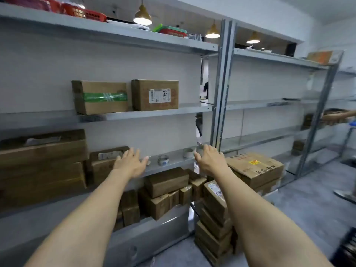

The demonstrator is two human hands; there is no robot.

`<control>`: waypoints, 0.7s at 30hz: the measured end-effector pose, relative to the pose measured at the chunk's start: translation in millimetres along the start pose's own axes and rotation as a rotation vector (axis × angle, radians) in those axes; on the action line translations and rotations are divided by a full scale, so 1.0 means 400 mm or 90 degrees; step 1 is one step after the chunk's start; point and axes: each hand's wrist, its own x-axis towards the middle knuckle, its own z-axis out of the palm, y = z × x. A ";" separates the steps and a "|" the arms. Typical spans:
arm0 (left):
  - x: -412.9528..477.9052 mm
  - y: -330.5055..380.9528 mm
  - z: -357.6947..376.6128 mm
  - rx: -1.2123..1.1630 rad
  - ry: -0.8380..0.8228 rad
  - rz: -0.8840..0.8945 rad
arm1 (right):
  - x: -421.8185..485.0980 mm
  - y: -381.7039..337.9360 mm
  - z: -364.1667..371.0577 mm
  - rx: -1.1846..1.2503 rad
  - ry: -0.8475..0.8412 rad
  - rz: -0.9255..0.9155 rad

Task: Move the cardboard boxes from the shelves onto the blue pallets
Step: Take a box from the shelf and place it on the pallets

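On the middle shelf the left box stands just beside the right box. One shelf down, a large box sits far left and a smaller box to its right, behind the left hand. Farther right come a tape roll and then the right hand. Below lies a cluster of small boxes, with a floor stack seemingly just before the rack's right end.

Grey metal shelving along the wall, cartons on several levels and more on the floor.
Red baskets sit on the top shelf. The middle shelf carries a box with green tape and, just beside it, a box with a white label. The shelf below holds big flat cartons at the left, a smaller box beside them and two tape rolls further right. Small boxes crowd the bottom shelf, and a stack of boxes stands on the floor at its foot.
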 end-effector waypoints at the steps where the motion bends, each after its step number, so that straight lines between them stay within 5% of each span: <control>1: 0.003 0.030 0.012 0.007 -0.014 0.017 | -0.014 0.030 -0.009 -0.009 0.004 0.025; 21: 0.026 0.668 0.230 -0.045 -0.056 0.331 | -0.205 0.647 -0.154 -0.114 0.044 0.299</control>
